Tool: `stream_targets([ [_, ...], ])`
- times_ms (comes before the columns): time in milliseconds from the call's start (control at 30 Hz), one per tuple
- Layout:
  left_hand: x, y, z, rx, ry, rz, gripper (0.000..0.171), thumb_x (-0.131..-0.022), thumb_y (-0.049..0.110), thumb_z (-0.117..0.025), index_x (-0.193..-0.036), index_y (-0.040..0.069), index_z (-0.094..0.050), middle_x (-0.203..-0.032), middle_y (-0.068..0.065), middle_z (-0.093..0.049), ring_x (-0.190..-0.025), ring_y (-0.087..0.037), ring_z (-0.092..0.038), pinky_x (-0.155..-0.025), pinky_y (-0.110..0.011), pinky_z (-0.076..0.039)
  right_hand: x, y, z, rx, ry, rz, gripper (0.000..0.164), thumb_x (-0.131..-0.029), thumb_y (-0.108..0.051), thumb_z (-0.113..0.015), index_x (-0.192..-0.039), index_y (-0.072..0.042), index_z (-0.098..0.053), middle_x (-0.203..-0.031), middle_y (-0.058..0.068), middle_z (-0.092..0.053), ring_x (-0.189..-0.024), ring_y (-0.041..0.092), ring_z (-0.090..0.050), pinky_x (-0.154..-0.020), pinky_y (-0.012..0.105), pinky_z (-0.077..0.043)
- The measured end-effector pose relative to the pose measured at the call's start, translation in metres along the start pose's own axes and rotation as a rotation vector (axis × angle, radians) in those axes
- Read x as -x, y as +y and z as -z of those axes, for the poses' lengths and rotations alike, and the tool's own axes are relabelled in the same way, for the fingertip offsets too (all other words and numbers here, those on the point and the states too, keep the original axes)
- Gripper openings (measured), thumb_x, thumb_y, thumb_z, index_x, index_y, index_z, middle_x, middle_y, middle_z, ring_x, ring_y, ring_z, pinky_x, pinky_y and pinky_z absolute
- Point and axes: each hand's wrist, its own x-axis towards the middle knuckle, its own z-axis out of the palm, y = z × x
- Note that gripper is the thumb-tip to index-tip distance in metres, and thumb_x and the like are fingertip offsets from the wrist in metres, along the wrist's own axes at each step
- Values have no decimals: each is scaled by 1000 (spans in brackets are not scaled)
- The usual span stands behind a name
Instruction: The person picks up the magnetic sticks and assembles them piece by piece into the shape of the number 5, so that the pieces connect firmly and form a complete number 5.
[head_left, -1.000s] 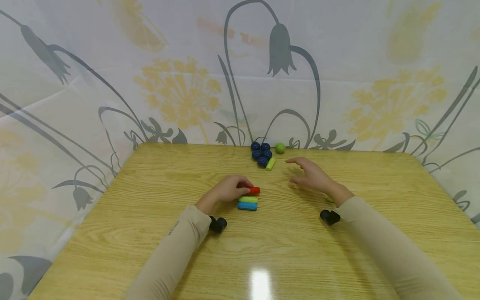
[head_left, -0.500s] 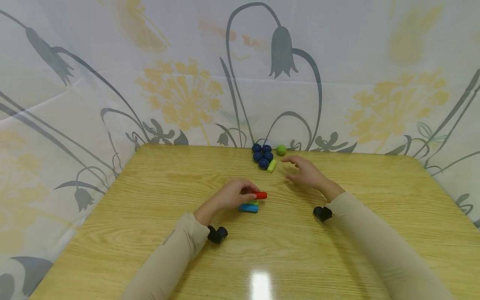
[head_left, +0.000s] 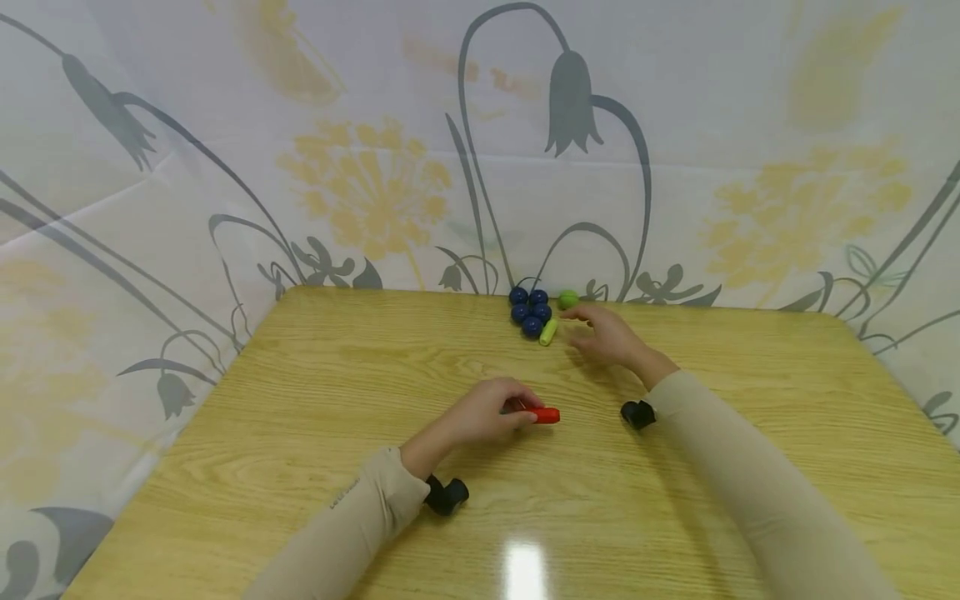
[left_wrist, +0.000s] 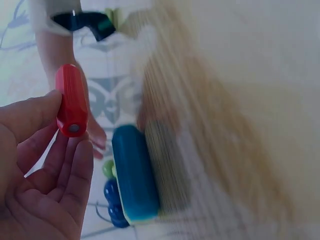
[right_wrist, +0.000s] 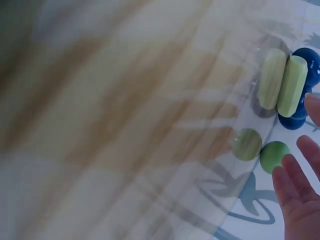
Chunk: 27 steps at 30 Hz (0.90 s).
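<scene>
My left hand [head_left: 491, 410] pinches a small red faceted stick [head_left: 547, 415] between thumb and fingers, above the table. In the left wrist view the red stick [left_wrist: 73, 100] shows its end with a small pale dot. A blue stick [left_wrist: 134, 170] lies on the table beyond that hand; in the head view the hand covers it. My right hand [head_left: 609, 335], fingers apart and holding nothing, hovers near a yellow-green stick [head_left: 549, 332]. A green ball [head_left: 567, 299] sits just behind its fingers.
Several dark blue balls [head_left: 531, 313] form a cluster beside the yellow-green stick at the table's back edge. A patterned cloth [head_left: 375, 183] hangs behind the wooden table [head_left: 360, 350]. Black wrist cameras [head_left: 447, 497] sit under both sleeves.
My left hand has lifted the red stick off its place beside the yellow-green and blue sticks and carried it right and nearer to me. My right hand has shifted slightly left.
</scene>
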Motion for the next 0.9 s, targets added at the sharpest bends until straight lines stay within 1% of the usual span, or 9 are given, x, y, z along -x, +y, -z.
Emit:
stream_targets([
  [167, 2, 7, -10, 6, -30, -13, 19, -90, 14, -63, -107, 8, -68, -97, 1, -63, -79, -4, -55, -70, -18, -46, -10, 2, -1, -10, -8, -6, 38, -88, -5, -62, -123, 5, -54, -124, 23, -53, -115, 41, -46, -96, 52, -38],
  [400, 6, 13, -23, 56, -74, 5, 18, -91, 15, -63, -107, 9, -68, -94, 7, -61, -78, -2, -53, -69, -17, -45, -22, -1, 1, -36, -26, 10, 38, -89, -2, -59, -125, 8, -52, -124, 24, -52, -116, 40, -46, -98, 51, -36],
  [533, 8, 15, -26, 31, -82, 3, 18, -91, 16, -63, -107, 10, -68, -95, 7, -60, -79, -1, -52, -69, -17, -45, -29, -1, -1, -54, -31, -7, 36, -90, -4, -59, -124, 7, -52, -124, 23, -53, -116, 38, -48, -98, 48, -37],
  [600, 7, 16, -28, 3, -89, -8, 18, -91, 17, -63, -106, 10, -68, -96, 8, -61, -80, 0, -52, -71, -15, -44, -33, 1, -4, -59, -37, -29, 35, -91, -5, -58, -125, 6, -53, -125, 22, -53, -117, 37, -48, -98, 47, -38],
  [700, 6, 18, -29, -29, -101, -30, 17, -91, 18, -63, -105, 10, -69, -97, 8, -62, -81, 0, -52, -71, -15, -44, -38, 2, -6, -65, -46, -51, 35, -93, -7, -57, -125, 4, -52, -126, 22, -52, -118, 38, -47, -98, 48, -37],
  [900, 2, 21, -31, -64, -124, -48, 16, -91, 18, -63, -103, 11, -70, -94, 8, -63, -77, 1, -51, -68, -14, -43, -44, 0, -7, -64, -43, -28, 33, -94, -16, -58, -122, 1, -54, -123, 22, -54, -116, 39, -47, -96, 49, -39],
])
